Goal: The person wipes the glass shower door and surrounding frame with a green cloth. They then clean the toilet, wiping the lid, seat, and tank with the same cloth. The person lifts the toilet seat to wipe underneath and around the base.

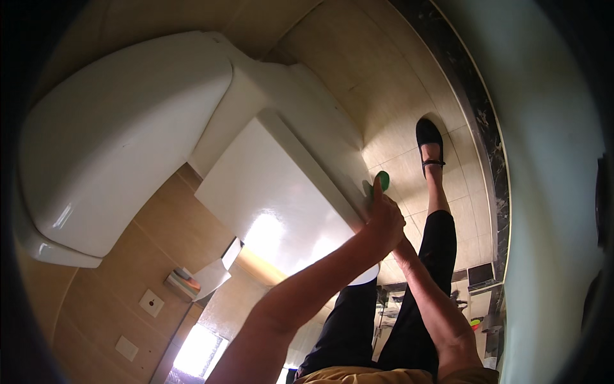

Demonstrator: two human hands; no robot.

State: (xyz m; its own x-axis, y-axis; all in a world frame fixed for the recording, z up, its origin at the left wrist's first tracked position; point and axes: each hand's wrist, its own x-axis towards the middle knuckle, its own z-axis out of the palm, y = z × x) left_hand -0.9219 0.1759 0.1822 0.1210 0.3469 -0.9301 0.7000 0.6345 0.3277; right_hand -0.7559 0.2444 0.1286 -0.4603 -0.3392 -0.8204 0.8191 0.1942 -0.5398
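In the head view a one-piece white toilet [307,101] stands with its lid [268,187] down. Beside the lid's edge, my left hand [384,218] reaches along the outer side of the bowl. A finger of it lies against a small rounded green thing [383,179], possibly a scrubbing pad. My right hand [399,246] meets the left from below, and its fingers are mostly hidden behind the left hand. What the right hand holds does not show.
The toilet tank [129,139] stands at the upper left. Beige floor tiles [383,110] run to a dark marble-look border [484,125], with a pale panel [537,192] beyond. A paper holder [183,284] and a wall plate [151,303] are on the tiled wall. My foot wears a black shoe [428,132].
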